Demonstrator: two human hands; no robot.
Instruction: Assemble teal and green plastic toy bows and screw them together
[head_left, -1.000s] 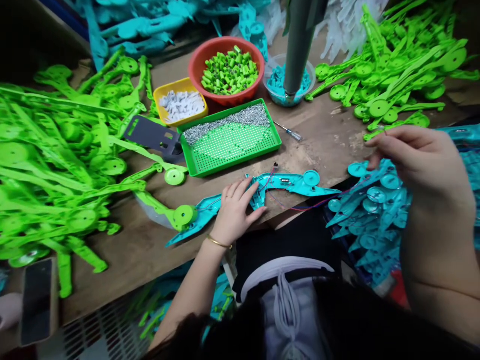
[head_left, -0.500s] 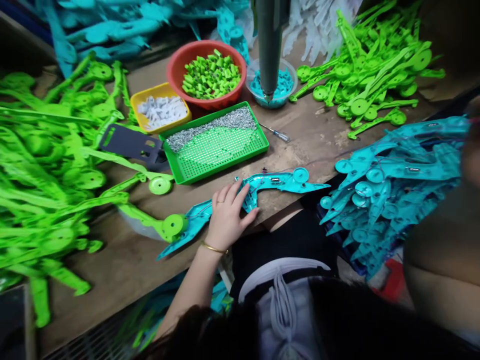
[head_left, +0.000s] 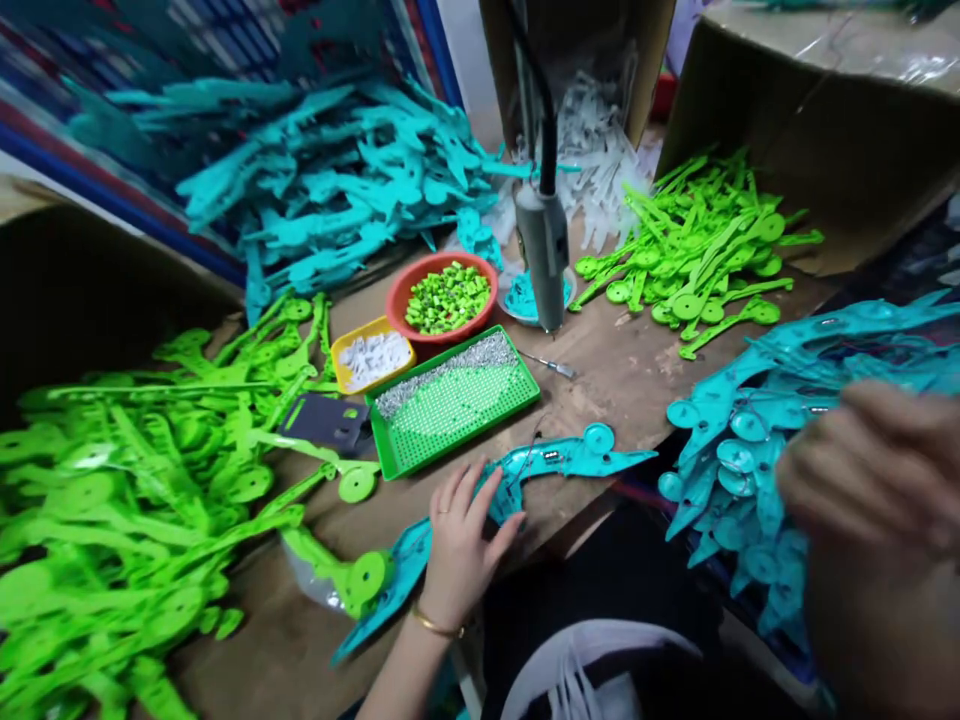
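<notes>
The right hand (head_left: 874, 485) is blurred, so its grip cannot be read; beneath the left hand (head_left: 463, 535), the turquoise part (head_left: 581, 459) is partly covered.

Heaped plastic parts (head_left: 360, 170) and a hanging power driver (head_left: 541, 250) show a workshop.

The left hand (head_left: 459, 545) has a slim ring (head_left: 443, 511) and a gold-coloured wrist bangle (head_left: 436, 625), with black clothing (head_left: 577, 580) and a pale curved band (head_left: 592, 640) nearby.

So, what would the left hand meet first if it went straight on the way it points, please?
Past the teal part it touches, the left hand would probably meet the green tray; depth is unclear.
</notes>
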